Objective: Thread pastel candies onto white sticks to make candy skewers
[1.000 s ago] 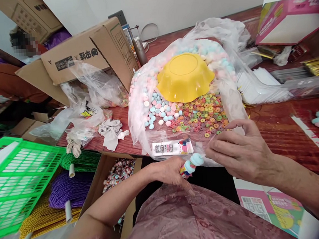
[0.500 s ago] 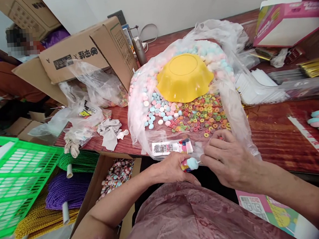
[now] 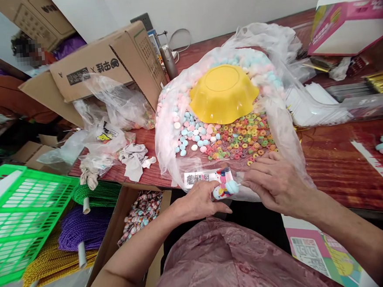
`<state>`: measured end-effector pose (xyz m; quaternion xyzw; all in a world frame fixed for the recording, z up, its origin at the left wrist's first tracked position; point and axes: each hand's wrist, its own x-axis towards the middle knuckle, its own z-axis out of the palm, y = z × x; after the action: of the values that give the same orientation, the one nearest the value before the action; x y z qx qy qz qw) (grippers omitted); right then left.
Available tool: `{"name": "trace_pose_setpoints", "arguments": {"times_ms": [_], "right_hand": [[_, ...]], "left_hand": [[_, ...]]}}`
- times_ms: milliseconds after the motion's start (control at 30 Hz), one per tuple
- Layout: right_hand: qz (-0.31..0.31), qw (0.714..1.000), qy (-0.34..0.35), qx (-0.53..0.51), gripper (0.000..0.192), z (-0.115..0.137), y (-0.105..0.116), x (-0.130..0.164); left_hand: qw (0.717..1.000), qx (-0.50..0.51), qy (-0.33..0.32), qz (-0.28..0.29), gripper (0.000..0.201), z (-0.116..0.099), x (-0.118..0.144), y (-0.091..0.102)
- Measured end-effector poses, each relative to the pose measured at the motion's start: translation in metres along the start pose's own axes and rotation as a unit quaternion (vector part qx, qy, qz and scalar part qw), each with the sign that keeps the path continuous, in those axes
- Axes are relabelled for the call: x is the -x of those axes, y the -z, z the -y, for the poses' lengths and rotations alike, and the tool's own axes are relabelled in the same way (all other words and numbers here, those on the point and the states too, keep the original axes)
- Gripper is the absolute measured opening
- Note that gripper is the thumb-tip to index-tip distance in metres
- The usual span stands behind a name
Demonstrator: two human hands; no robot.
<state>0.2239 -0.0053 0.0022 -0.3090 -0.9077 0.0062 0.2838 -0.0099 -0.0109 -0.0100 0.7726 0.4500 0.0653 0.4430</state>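
candy stick [image 3: 232, 187] partly hidden in left hand [image 3: 197, 202], green basket [image 3: 40, 206] cut off at picture's edge

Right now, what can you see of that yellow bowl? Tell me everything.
The yellow bowl is upside down, its round base facing up and wavy rim flaring downward. Smooth and slightly shiny, it looks like plastic. It rests among the sweets, with pink and blue sweets to its left and multicoloured ring-shaped sweets in front. What lies underneath is hidden. Neither of the hands touches it.
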Motion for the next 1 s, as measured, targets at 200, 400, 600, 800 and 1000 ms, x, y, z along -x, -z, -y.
{"name": "trace_pose_setpoints", "arguments": {"times_ms": [200,400,600,800,1000], "right_hand": [[0.056,0.998,0.001,0.017,0.024,0.003,-0.004,0.001],[0.152,0.987,-0.032,-0.041,0.031,-0.006,-0.003,0.002],[0.225,0.971,-0.032,-0.072,0.019,0.016,-0.016,-0.016],[0.118,0.979,-0.050,-0.156,0.026,0.005,-0.005,-0.023],[0.057,0.965,-0.060,-0.247,0.028,-0.003,0.010,-0.019]], "left_hand": [[0.997,-0.076,0.021,-0.004,0.038,0.005,0.002,-0.005],[0.990,-0.138,0.020,-0.006,0.039,0.011,0.006,-0.004],[0.999,0.035,-0.020,0.036,0.043,0.005,-0.002,-0.009],[0.973,0.231,-0.009,0.026,0.045,0.004,0.003,-0.007],[0.942,0.329,-0.018,0.069,0.057,-0.004,0.004,0.001]]}}
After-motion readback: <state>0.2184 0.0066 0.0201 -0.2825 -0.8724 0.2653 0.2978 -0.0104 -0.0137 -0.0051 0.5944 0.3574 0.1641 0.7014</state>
